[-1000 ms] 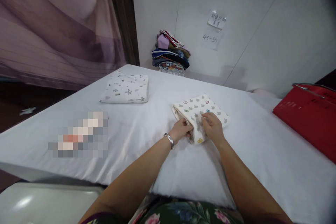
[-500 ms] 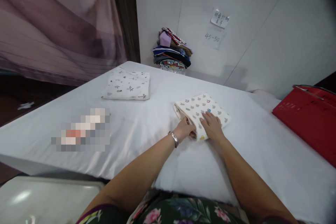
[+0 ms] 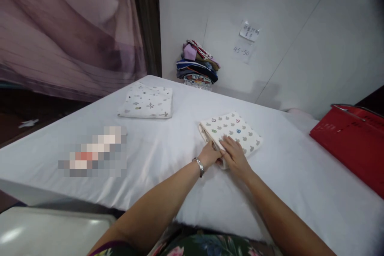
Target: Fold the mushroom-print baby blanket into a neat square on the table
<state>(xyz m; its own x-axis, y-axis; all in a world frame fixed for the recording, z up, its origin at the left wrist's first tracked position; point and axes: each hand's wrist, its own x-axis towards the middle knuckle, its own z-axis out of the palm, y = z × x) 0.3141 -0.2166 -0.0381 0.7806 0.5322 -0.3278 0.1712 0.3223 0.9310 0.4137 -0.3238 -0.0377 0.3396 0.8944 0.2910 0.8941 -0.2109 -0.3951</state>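
A cream folded cloth (image 3: 232, 128), printed with small grey and coloured motifs, is laid flat and turned diagonally near the middle of the white-covered desk (image 3: 162, 144).

Second folded white cloth (image 3: 146, 103) far left on tabletop (image 3: 162, 148), clothes pile (image 3: 198, 66) against wall, red basket (image 3: 351, 138) right, paper note (image 3: 249, 32)

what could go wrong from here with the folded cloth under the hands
1. The folded cream cloth with grey and coloured prints shows loose layers along its left edge. With the right hand flat on top and the left hand at the near corner, a sideways push might splay the fold.
2. The white sheet under it looks soft and creased near the hands, so sliding the cloth could bunch it up.
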